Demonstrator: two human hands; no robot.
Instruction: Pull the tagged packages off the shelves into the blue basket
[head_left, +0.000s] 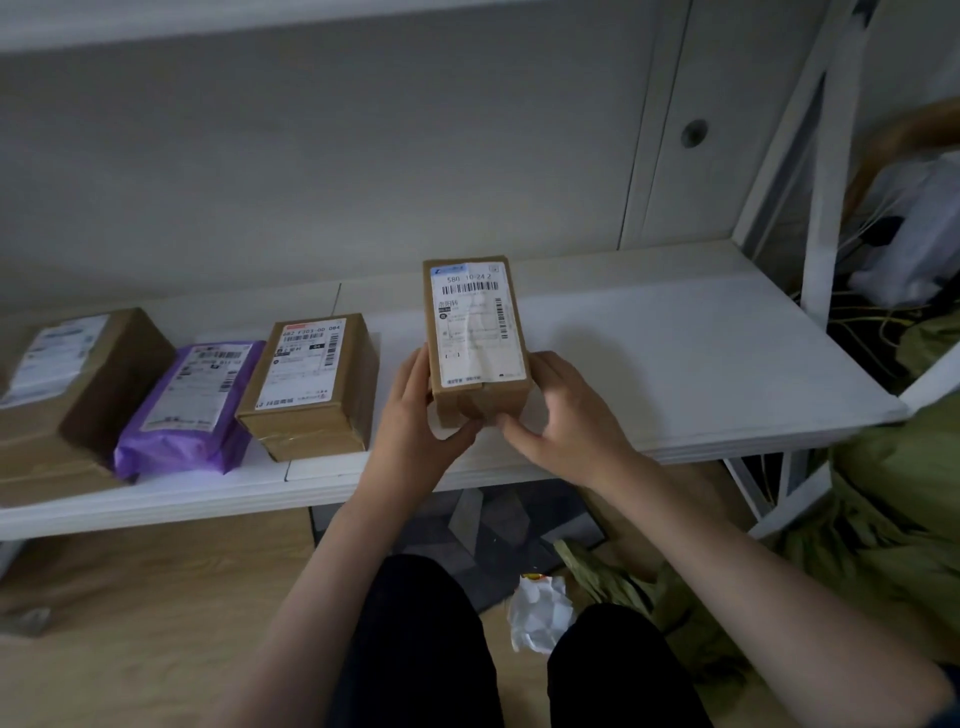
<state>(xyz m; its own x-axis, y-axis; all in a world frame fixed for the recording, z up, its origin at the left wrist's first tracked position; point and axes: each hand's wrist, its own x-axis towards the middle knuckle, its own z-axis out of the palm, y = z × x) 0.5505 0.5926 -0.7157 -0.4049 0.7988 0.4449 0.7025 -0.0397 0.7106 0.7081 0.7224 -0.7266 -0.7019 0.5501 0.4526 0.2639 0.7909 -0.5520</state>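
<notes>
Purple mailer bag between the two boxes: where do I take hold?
Grip the purple mailer bag by its front edge, coming from the shelf's open front. Boxes crowd both sides, and the soft bag overhangs nothing, so pinch its crumpled near end.

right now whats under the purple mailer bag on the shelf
The purple mailer bag lies on the white shelf, its left edge against the large brown box. Anything beneath it is covered.
</notes>
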